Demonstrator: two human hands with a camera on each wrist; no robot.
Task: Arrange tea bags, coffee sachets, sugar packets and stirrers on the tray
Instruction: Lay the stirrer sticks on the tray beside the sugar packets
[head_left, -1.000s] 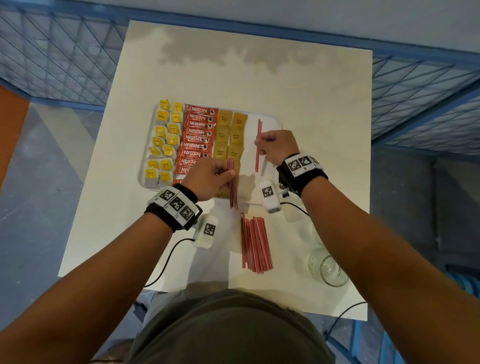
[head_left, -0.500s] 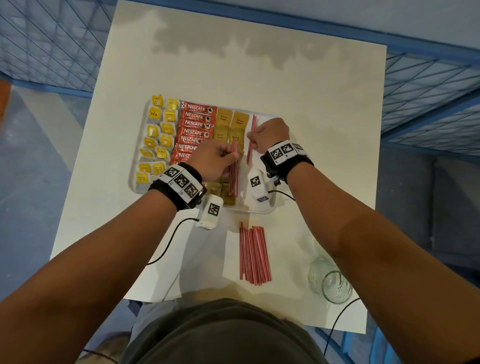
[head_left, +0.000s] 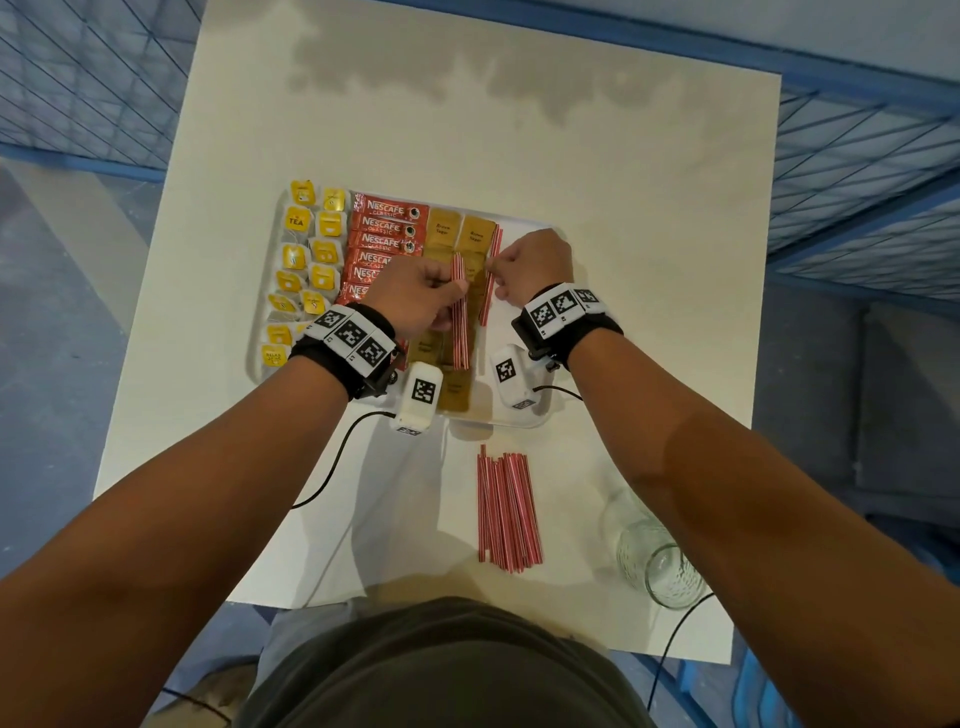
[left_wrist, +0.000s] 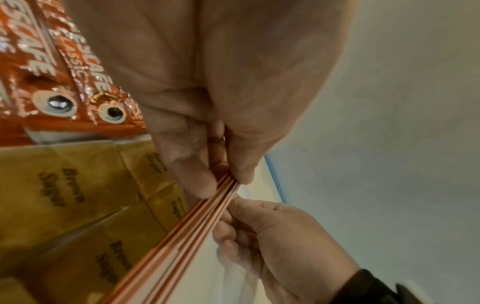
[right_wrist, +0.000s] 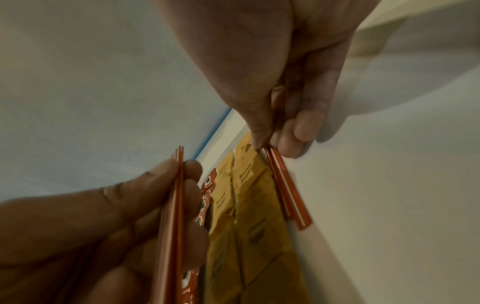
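Note:
A white tray (head_left: 535, 224) holds yellow tea bags (head_left: 311, 249), red coffee sachets (head_left: 387, 228) and brown sugar packets (head_left: 460, 228) in columns. My left hand (head_left: 449, 291) grips a bundle of red stirrers (head_left: 459, 332) lengthwise above the sugar packets. In the left wrist view, thumb and fingers (left_wrist: 197, 181) pinch the bundle (left_wrist: 182, 236). My right hand (head_left: 493, 270) pinches a few stirrers (head_left: 491, 280) right beside the right-hand sugar column. The right wrist view shows these stirrers (right_wrist: 288, 195) low along the edge of the sugar packets (right_wrist: 259, 205).
A loose pile of red stirrers (head_left: 509, 512) lies on the white table (head_left: 649, 260) in front of the tray. A clear glass jar (head_left: 660, 561) lies near the table's front right corner. Blue netting surrounds the table.
My right hand has moved its stirrers left, up against the sugar packets. My left hand has carried its bundle forward over the sugar column.

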